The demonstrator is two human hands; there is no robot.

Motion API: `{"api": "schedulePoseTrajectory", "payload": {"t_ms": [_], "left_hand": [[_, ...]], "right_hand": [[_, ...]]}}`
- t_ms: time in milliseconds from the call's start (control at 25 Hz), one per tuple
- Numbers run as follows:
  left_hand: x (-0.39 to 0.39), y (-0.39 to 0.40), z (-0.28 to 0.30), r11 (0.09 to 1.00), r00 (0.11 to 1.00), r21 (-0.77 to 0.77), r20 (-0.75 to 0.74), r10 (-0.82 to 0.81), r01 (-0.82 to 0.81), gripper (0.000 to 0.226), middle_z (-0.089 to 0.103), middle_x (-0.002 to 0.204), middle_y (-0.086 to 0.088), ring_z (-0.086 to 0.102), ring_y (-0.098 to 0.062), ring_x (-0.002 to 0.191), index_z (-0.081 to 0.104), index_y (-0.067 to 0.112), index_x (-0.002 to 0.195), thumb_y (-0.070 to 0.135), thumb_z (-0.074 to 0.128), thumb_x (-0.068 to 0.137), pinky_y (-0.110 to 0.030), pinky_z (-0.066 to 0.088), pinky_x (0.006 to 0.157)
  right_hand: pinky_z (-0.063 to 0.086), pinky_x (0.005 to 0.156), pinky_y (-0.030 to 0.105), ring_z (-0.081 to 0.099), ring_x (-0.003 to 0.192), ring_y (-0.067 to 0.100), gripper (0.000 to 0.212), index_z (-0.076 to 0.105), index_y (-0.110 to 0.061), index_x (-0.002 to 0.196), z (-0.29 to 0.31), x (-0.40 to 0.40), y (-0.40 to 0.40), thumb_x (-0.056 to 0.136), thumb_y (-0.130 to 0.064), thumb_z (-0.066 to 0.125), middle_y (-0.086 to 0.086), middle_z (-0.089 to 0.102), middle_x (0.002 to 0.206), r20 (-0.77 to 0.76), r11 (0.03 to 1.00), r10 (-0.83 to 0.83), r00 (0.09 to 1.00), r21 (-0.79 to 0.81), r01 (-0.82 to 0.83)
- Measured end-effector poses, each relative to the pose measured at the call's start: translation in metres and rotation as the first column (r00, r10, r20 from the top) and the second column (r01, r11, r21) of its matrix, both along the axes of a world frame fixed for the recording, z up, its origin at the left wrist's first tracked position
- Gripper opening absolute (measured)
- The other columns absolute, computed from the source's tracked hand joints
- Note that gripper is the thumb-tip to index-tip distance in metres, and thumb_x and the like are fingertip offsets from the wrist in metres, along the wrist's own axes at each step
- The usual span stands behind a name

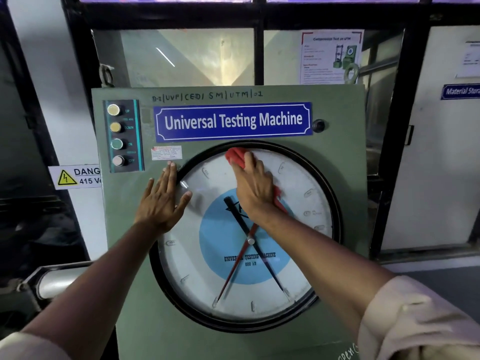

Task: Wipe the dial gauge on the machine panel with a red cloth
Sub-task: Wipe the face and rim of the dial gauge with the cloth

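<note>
A large round dial gauge with a black rim, white face, blue centre and black and red needles fills the green machine panel. My right hand presses a red cloth flat against the upper part of the glass, near the top rim; the cloth shows above my fingers and below my wrist. My left hand lies flat with fingers spread on the panel at the gauge's upper left rim, thumb on the glass, holding nothing.
A blue "Universal Testing Machine" nameplate sits above the gauge. A button strip with UP, DOWN, ON, OFF is at the panel's upper left. A yellow danger sign hangs left of the panel. A metal cylinder projects at lower left.
</note>
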State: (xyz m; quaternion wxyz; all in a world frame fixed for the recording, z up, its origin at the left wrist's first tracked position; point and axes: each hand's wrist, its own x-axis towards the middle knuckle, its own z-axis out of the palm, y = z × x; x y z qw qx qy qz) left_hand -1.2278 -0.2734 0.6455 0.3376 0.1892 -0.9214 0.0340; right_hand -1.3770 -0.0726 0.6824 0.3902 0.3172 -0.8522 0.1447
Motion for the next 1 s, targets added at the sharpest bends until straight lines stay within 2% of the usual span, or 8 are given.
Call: {"api": "schedulePoseTrajectory", "payload": {"t_ms": [80, 240, 360, 560, 720, 1000], "left_hand": [[0.002, 0.000, 0.002, 1.000, 1.000, -0.010, 0.008, 0.000, 0.000, 0.086, -0.006, 0.175, 0.001, 0.003, -0.016, 0.162, -0.013, 0.020, 0.166, 0.070, 0.012, 0.100, -0.042, 0.005, 0.131], [0.004, 0.002, 0.005, 1.000, 0.999, -0.009, 0.032, 0.012, -0.012, 0.086, -0.008, 0.175, 0.001, 0.002, -0.016, 0.163, -0.013, 0.018, 0.166, 0.068, 0.010, 0.100, -0.041, 0.004, 0.132], [0.003, 0.005, 0.005, 1.000, 1.000, -0.001, 0.028, 0.009, -0.009, 0.086, -0.007, 0.175, 0.001, 0.001, -0.016, 0.163, -0.014, 0.018, 0.166, 0.067, 0.012, 0.100, -0.041, 0.004, 0.132], [0.006, 0.001, 0.006, 1.000, 0.999, -0.011, 0.040, 0.003, -0.003, 0.086, -0.005, 0.175, 0.000, 0.004, -0.017, 0.162, -0.012, 0.018, 0.166, 0.068, 0.011, 0.101, -0.041, 0.003, 0.131], [0.003, 0.004, 0.003, 1.000, 1.000, 0.014, 0.018, 0.006, -0.006, 0.086, -0.004, 0.176, -0.001, 0.006, -0.018, 0.163, -0.012, 0.017, 0.166, 0.067, 0.014, 0.101, -0.042, 0.006, 0.131], [0.004, 0.004, 0.003, 0.999, 1.000, 0.035, 0.027, -0.005, 0.004, 0.084, -0.005, 0.176, -0.002, 0.006, -0.019, 0.163, -0.014, 0.018, 0.165, 0.067, 0.014, 0.103, -0.044, 0.006, 0.131]], "right_hand": [[0.055, 0.074, 0.043, 0.055, 0.107, 0.031, 0.072, 0.048, -0.027, 0.148, 0.007, -0.003, 0.004, 0.083, -0.010, 0.074, 0.013, 0.044, 0.135, -0.027, 1.000, 0.010, 1.000, 0.027, -0.009], [0.058, 0.077, 0.045, 0.054, 0.112, 0.032, 0.072, 0.049, -0.027, 0.148, 0.006, -0.015, 0.014, 0.083, -0.009, 0.075, 0.014, 0.043, 0.137, 0.037, 0.992, -0.071, 0.997, -0.103, 0.074], [0.060, 0.075, 0.043, 0.052, 0.116, 0.032, 0.071, 0.047, -0.024, 0.149, 0.001, 0.000, -0.003, 0.085, -0.009, 0.074, 0.016, 0.041, 0.142, 0.084, 0.987, -0.049, 0.995, -0.148, 0.062], [0.056, 0.080, 0.044, 0.052, 0.114, 0.034, 0.071, 0.042, -0.023, 0.151, 0.005, 0.007, -0.006, 0.087, -0.011, 0.071, 0.016, 0.038, 0.144, -0.026, 0.998, -0.025, 0.999, 0.058, 0.027], [0.044, 0.087, 0.044, 0.046, 0.111, 0.028, 0.076, 0.044, -0.037, 0.149, 0.021, -0.015, 0.027, 0.083, -0.013, 0.072, 0.006, 0.043, 0.138, -0.129, 0.983, -0.077, 0.989, 0.157, 0.097], [0.042, 0.089, 0.047, 0.046, 0.113, 0.032, 0.066, 0.052, -0.033, 0.144, -0.018, -0.042, 0.087, 0.084, -0.010, 0.068, 0.007, 0.052, 0.125, 0.015, 0.961, -0.273, 0.962, -0.039, 0.274]]}}
